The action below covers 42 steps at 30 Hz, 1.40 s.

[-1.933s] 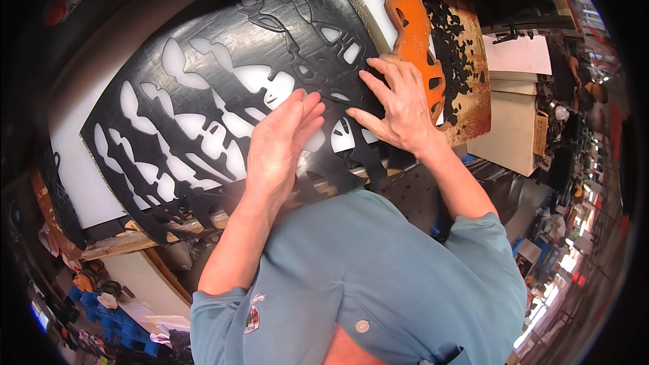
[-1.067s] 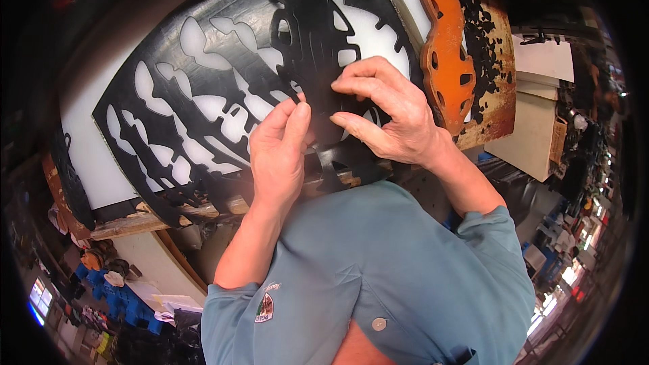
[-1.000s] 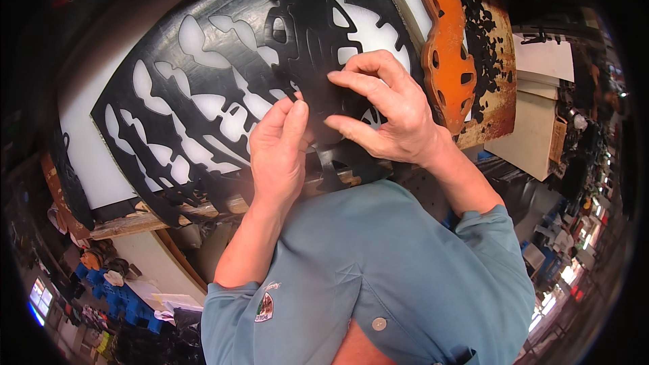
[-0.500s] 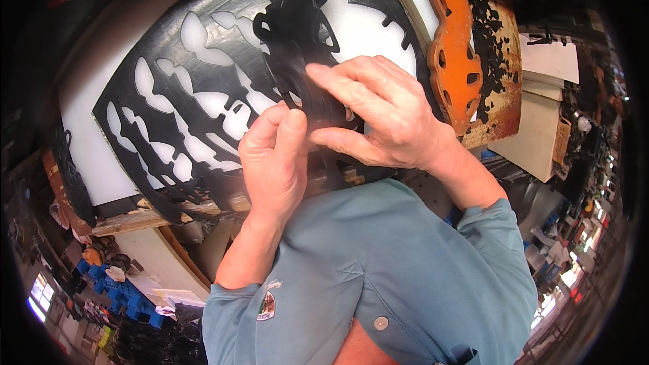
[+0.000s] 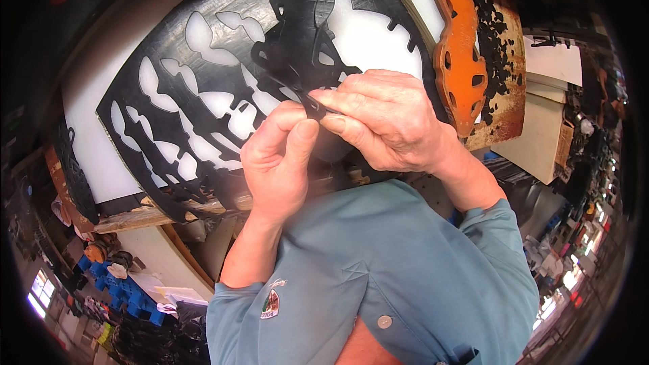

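A flexible black cut-out piece (image 5: 295, 44) with several holes, its outline curved, is held up above a larger black sheet. My left hand (image 5: 278, 155) pinches its near end between thumb and forefinger. Close beside it, my right hand (image 5: 392, 118) grips the same end with thumb and fingers, the two sets of fingertips almost meeting. Under both hands lies the black sheet (image 5: 223, 57), with many leaf-shaped openings cut through it and white showing beneath. My fingers hide the very tip of the piece.
An orange cutting die (image 5: 460, 54) with holes lies to the right of the sheet. Beyond it, small black scraps (image 5: 493, 34) are strewn over a rusty brown board (image 5: 512, 88). A wooden edge (image 5: 135, 219) runs along the near side. Blue crates (image 5: 125, 290) stand at lower left.
My right hand has gone from spread fingers to closing on the black piece's near end. The piece's near end is now gathered between both hands; the left keeps its pinch.
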Tool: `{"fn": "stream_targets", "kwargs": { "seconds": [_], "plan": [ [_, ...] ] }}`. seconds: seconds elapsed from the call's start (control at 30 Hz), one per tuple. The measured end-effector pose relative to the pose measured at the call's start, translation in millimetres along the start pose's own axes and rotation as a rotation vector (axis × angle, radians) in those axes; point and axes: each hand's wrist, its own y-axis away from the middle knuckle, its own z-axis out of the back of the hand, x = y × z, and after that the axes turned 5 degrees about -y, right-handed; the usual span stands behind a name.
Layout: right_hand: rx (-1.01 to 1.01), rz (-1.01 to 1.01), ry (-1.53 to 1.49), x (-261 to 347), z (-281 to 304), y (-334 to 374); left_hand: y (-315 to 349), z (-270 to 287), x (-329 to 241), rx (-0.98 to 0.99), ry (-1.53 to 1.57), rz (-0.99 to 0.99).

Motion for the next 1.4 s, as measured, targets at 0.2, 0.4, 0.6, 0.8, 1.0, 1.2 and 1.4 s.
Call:
{"fn": "stream_targets", "kwargs": {
  "seconds": [0.2, 0.4, 0.6, 0.8, 1.0, 1.2, 1.4],
  "plan": [
    [-0.157, -0.182, -0.056, -13, 2, -8, 17, 6, 11, -0.131, -0.102, 0.096],
    [-0.508, -0.498, 0.006, -62, 35, -13, 38, 37, 18, -0.159, -0.213, 0.217],
    [-0.552, -0.561, 0.012, -97, 53, -3, 42, 37, 6, -0.168, -0.052, 0.276],
    [-1.088, -0.655, -0.248, -139, 133, 12, 38, 72, -4, -0.285, 0.006, 0.156],
    [-0.499, -0.617, 0.147, -86, 100, 20, 58, 90, 7, -0.428, -0.235, 0.360],
    [-0.147, -0.418, 0.279, -74, 49, 18, 99, 175, -37, -0.359, -0.384, 0.322],
    [-0.190, -0.508, 0.272, -93, 47, 34, 113, 244, -89, -0.540, -0.564, 0.436]
  ]
}}
